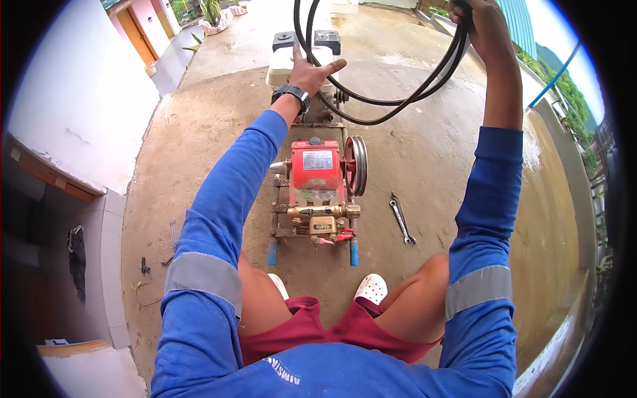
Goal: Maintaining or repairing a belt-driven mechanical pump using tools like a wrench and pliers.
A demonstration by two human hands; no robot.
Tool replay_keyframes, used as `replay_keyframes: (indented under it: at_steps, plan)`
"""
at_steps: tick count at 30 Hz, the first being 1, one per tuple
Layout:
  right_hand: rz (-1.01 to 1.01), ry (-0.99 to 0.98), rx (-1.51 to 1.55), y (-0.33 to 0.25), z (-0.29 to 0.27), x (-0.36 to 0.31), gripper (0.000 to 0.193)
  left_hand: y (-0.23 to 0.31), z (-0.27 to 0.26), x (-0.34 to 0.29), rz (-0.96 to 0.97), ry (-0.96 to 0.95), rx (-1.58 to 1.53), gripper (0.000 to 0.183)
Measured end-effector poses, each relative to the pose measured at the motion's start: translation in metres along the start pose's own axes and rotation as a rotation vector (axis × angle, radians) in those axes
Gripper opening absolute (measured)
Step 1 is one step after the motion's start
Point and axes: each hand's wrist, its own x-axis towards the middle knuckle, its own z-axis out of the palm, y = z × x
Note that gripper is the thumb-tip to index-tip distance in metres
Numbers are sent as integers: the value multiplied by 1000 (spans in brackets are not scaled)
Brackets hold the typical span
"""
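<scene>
Black rubber belts (406,102), a pair by the look of it, hang in a long, sagging loop between a person's raised hands, its length running from upper right down toward the left. The right hand (486,28) grips them high at the upper edge of the view, its fingers curled closed around the strands. The left hand (309,74) is loosely spread, index finger pointing away and thumb stretched to the right; the belts pass right beside it, though whether they touch the skin cannot be told. Beyond it sits an engine (279,71) with a pale tank. Nearer the body, on a metal frame, stands a red pump (317,164), its grooved pulley (358,166) on the right side. That pulley lies below the belt loop, closer to the left hand than to the right. A spanner (401,219) rests on the ground to its right.
</scene>
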Motion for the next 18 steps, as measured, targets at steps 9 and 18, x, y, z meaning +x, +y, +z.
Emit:
replay_keyframes:
  at_steps: [9,18]
  plan:
    - [12,147,-605,126,-70,16,31,32,-94,8,-131,-165,-464,23]
    - [-59,138,-972,200,-46,-9,41,41,-123,8,-89,-215,-341,46]
